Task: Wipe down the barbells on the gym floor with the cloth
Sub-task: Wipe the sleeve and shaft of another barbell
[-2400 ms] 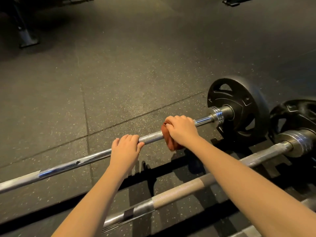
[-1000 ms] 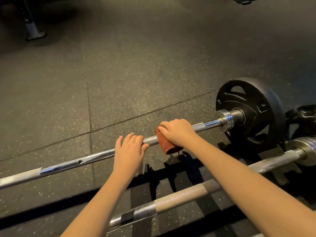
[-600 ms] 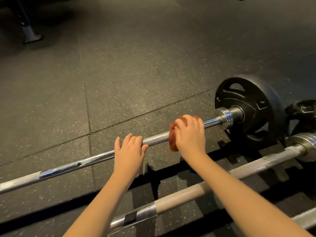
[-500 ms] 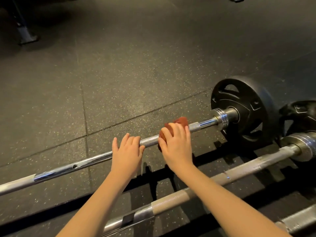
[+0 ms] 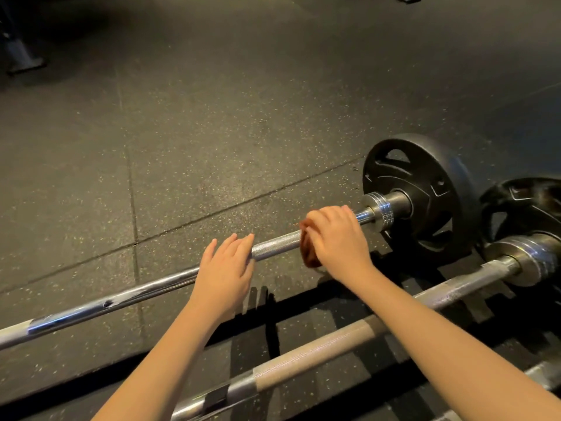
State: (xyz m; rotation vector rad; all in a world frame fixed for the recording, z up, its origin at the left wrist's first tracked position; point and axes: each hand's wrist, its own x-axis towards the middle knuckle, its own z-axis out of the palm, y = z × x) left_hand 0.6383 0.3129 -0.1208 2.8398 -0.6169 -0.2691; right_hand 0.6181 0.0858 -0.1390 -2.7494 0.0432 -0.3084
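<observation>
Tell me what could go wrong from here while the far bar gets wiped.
1. The right hand wraps the cloth round the bar close to the metal collar; a further stroke that way may knock the knuckles against it.
2. The left hand only lies flat on the bar, which rides on a round plate, so the bar might roll under the rubbing.

A gym: speckled rubber floor tiles, plate-loaded barbells lying side by side
</observation>
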